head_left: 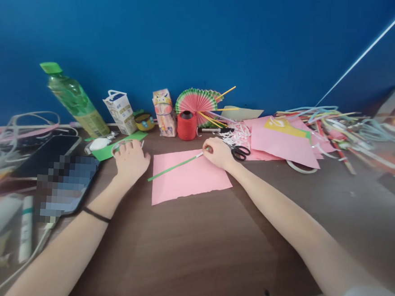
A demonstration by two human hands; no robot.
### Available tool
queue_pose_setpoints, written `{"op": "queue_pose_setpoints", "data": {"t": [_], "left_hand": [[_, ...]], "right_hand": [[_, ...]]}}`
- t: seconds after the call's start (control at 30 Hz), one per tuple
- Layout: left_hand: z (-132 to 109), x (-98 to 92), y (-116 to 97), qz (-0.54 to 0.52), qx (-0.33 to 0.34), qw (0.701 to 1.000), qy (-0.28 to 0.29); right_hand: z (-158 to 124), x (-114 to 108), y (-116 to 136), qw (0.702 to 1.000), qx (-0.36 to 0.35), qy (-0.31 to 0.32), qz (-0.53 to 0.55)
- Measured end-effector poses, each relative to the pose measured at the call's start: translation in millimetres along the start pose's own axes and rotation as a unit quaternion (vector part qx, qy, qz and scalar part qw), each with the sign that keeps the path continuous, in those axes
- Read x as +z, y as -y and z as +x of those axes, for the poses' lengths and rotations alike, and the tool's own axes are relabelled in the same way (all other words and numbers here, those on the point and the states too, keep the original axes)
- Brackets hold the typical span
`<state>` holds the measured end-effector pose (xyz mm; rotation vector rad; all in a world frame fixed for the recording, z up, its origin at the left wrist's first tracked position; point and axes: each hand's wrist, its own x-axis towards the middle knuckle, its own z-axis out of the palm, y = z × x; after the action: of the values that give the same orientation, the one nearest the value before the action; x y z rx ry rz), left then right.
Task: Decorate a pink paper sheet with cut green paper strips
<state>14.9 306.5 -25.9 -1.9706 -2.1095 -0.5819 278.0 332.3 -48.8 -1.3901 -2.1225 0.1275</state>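
In the head view, the green paper strip (174, 166) lies slanted across the pink sheet (188, 183) at the centre of the frame, between both hands. The right hand (219, 153) pinches its upper end, arm stretched forward. The left hand (131, 159) rests palm down, fingers bent onto a tape ring (118, 146); whether it grips, I cannot tell.

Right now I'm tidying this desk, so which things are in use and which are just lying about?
In use: left hand on tape roll; right hand pinching green strip over pink sheet.
Lying about: scissors, red spool, green bottle, phone, paper fan.
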Motion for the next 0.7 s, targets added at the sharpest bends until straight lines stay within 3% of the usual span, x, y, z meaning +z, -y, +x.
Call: {"op": "queue_pose_setpoints", "data": {"t": [0.1, 0.23, 0.37, 0.53, 0.7], "left_hand": [[3.2, 0.5, 3.8, -0.023, -0.01, 1.0, 0.013], [5.8, -5.1, -1.4, -0.094, -0.004, 0.995, -0.022], [3.5, -12.3, -15.0, -0.192, 0.032, 0.98, -0.045], [-2.7, -14.6, -31.1, -0.318, 0.068, 0.945, 0.034], [-8.8, -16.0, -41.2, -0.382, 0.102, 0.909, 0.129]], "right_hand": [[0.3, 2.0, -1.7, 1.0, -0.005, -0.007, -0.026], [0.2, 1.3, -1.2, 0.997, -0.008, -0.055, -0.059], [0.5, -2.8, 5.8, 0.993, -0.025, -0.111, -0.01], [-0.8, -6.0, 26.5, 0.978, -0.064, -0.081, 0.179], [-3.3, -8.1, 44.6, 0.945, -0.021, -0.031, 0.324]]}}
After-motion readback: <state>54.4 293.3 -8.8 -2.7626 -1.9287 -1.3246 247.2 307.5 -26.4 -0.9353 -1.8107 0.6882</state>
